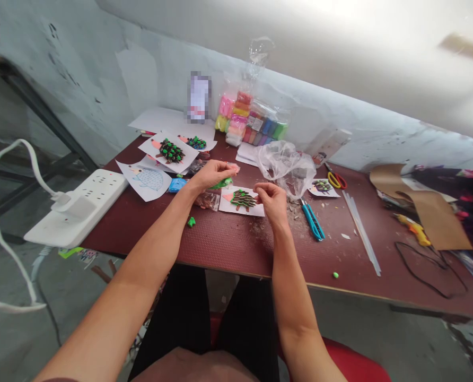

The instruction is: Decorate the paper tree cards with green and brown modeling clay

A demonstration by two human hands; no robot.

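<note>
Right at centre on the bench (pixel 220 249), hedgehog card (pixel 240 202) between both hands, green clay (pixel 222 183) gripped in the curled left hand (pixel 211 176), close to the work, right hand (pixel 271 202) pinched just above, any hold too small to tell.

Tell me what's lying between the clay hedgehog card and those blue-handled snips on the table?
The head view shows a small scatter of pale, seed-like husks between the clay hedgehog card and the blue-handled snips.
</note>
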